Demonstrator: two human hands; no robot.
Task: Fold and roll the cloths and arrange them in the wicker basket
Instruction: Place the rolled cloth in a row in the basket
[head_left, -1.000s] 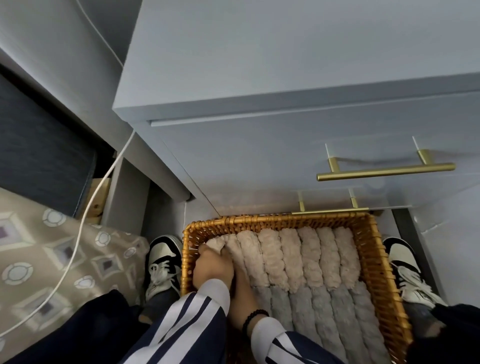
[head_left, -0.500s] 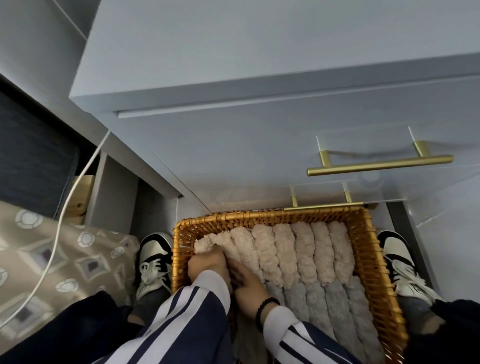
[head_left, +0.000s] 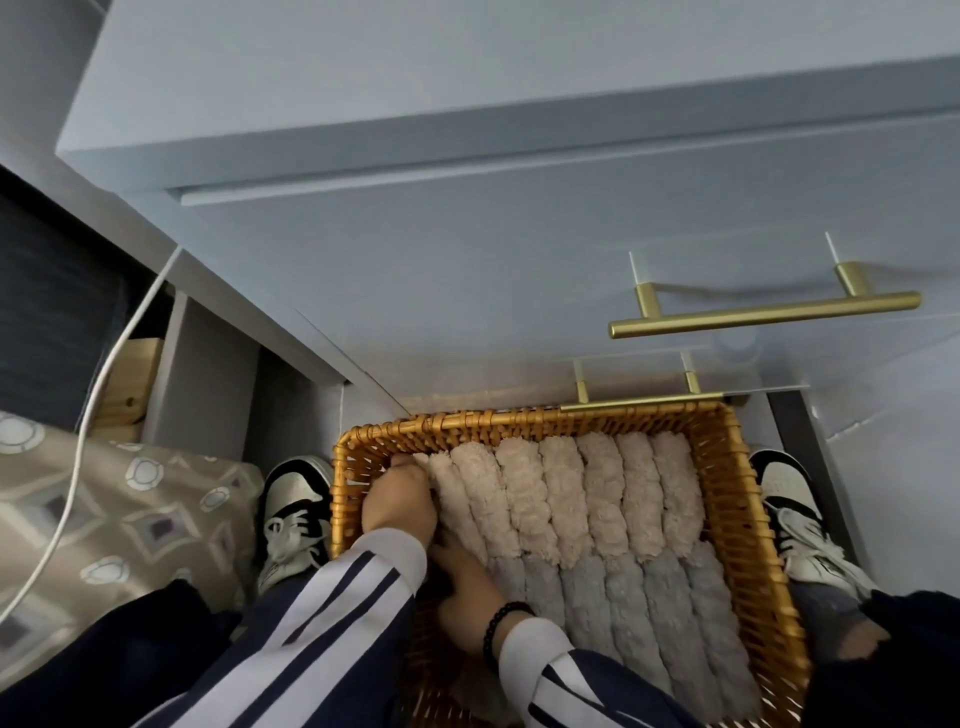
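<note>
A wicker basket (head_left: 748, 519) stands on the floor between my feet. A far row of several beige rolled cloths (head_left: 597, 493) and a near row of several grey rolled cloths (head_left: 670, 613) lie side by side in it. My left hand (head_left: 397, 501) is curled over the leftmost beige roll (head_left: 457, 499), pressing it in beside the basket's left wall. My right hand (head_left: 467, 592), with a black bead bracelet at the wrist, grips the near end of that same roll. My sleeves hide the basket's near left corner.
A grey drawer cabinet with brass bar handles (head_left: 763, 314) stands right behind the basket. My shoes (head_left: 293, 512) (head_left: 795, 514) flank the basket. A patterned cushion (head_left: 104, 519) and a white cable (head_left: 98, 384) are on the left.
My left hand has slid a little toward the basket's far left corner along the leftmost beige roll. My right hand has come out from under the left sleeve and sits nearer to me.
</note>
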